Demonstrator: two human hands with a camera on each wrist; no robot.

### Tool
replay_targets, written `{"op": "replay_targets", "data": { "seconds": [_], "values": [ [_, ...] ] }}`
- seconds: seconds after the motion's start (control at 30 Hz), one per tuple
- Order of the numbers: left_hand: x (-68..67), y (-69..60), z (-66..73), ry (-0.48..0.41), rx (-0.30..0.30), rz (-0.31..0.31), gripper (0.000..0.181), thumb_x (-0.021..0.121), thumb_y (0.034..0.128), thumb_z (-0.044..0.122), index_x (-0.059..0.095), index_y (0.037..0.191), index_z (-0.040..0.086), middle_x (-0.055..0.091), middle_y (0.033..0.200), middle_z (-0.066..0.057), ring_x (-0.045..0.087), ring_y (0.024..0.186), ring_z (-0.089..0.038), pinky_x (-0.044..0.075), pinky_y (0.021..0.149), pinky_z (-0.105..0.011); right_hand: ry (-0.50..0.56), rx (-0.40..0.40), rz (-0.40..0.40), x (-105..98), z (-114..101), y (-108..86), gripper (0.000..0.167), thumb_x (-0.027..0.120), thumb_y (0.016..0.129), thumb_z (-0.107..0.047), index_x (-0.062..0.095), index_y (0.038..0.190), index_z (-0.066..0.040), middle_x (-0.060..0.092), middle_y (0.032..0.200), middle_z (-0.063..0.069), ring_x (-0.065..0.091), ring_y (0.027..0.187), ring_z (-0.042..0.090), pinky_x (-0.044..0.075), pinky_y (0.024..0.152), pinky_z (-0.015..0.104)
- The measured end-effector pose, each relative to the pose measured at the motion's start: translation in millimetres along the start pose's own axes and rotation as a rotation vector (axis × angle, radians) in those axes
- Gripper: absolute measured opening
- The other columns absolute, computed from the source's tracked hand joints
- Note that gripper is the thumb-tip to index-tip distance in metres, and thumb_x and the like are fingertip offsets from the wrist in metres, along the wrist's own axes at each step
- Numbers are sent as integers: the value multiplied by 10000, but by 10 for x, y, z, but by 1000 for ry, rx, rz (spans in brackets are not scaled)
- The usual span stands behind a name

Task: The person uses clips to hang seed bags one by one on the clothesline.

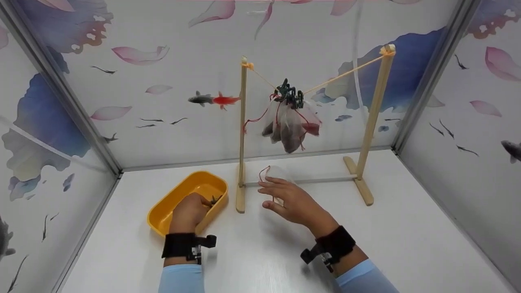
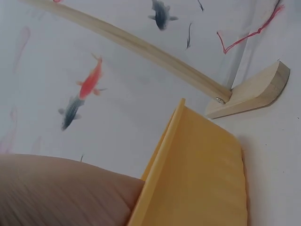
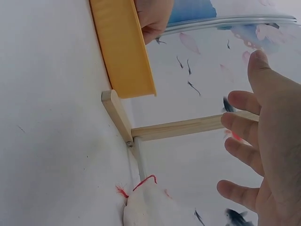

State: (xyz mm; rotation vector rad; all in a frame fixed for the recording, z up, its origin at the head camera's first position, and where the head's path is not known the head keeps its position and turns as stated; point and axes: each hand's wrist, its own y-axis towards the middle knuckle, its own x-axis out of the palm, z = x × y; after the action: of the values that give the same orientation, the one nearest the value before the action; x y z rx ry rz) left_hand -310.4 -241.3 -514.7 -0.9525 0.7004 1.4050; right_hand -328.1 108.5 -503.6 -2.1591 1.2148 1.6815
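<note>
My left hand (image 1: 190,211) reaches down into a yellow tray (image 1: 163,207), its fingers bent beside a dark green clip (image 1: 214,200). Its fingertips are hidden, so I cannot tell whether they pinch the clip. Over the table, my right hand (image 1: 287,201) has its fingers spread apart and grips nothing, as the right wrist view also shows. Behind and partly under it lies a sheer white drawstring bag (image 3: 143,207) with a red cord. Several filled bags (image 1: 291,130) hang bunched together from dark green clips (image 1: 290,94) on an orange string (image 1: 342,76).
A wooden post (image 1: 243,122) at the left and another post (image 1: 374,110) at the right hold up the sagging string. Each post has a wooden foot, and a white rod (image 1: 321,179) joins them low down. Printed panels enclose the white table (image 1: 252,252).
</note>
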Motion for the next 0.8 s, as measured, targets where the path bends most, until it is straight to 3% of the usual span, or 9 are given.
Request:
{"op": "replay_targets", "data": {
  "seconds": [0.2, 0.27, 0.33, 0.43, 0.5, 0.63, 0.8],
  "values": [
    [-39, -13, 7, 79, -29, 60, 150, 711, 963, 28, 843, 920, 86, 809, 950, -70, 687, 831, -243, 595, 774, -474, 6, 10, 8, -29, 3, -6, 524, 685, 1129, -441, 687, 1581, -176, 588, 1722, -21, 492, 1657, 258, 426, 1337, 557],
    [-42, -18, 6, 81, -21, 89, 106, 718, 939, 8, 808, 937, 63, 795, 944, -87, 702, 844, -268, 597, 771, -497, -2, 8, 10, -42, -1, -8, 533, 663, 1133, -468, 686, 1583, -182, 590, 1720, -26, 498, 1652, 255, 430, 1336, 548],
    [-27, -21, 6, 46, -4, 88, 191, 686, 978, -5, 828, 1092, 52, 821, 1099, -113, 726, 949, -286, 630, 865, -514, -2, 4, 12, -50, 0, -4, 539, 646, 1138, -483, 687, 1582, -179, 593, 1717, -28, 505, 1647, 253, 430, 1336, 541],
    [6, -21, -3, 11, 37, 38, 376, 651, 1015, -49, 817, 1333, 62, 812, 1287, -135, 713, 1023, -283, 637, 958, -490, 1, -4, 17, -65, -10, -3, 548, 631, 1142, -497, 689, 1577, -169, 601, 1710, -25, 519, 1635, 256, 436, 1332, 539],
    [18, -33, -11, 0, 47, -12, 433, 622, 1038, -67, 822, 1381, 105, 809, 1320, -121, 685, 1000, -261, 629, 946, -443, 10, -8, 19, -63, -4, -5, 550, 628, 1144, -500, 687, 1578, -167, 604, 1709, -21, 523, 1631, 255, 440, 1329, 539],
    [10, -63, -21, -3, 24, -52, 299, 707, 1048, 5, 864, 1283, 102, 826, 1206, -86, 660, 936, -242, 607, 899, -413, 23, -7, 27, -63, 19, -18, 553, 624, 1147, -504, 683, 1583, -170, 608, 1705, -21, 532, 1622, 251, 447, 1325, 538],
    [-1, -76, -19, -25, -41, -42, 98, 736, 1065, 84, 833, 1066, 70, 751, 952, -72, 648, 859, -259, 570, 821, -382, 22, -1, 36, -82, 38, -24, 557, 626, 1145, -505, 679, 1590, -174, 607, 1705, -25, 541, 1615, 249, 453, 1321, 527]
  ]
}}
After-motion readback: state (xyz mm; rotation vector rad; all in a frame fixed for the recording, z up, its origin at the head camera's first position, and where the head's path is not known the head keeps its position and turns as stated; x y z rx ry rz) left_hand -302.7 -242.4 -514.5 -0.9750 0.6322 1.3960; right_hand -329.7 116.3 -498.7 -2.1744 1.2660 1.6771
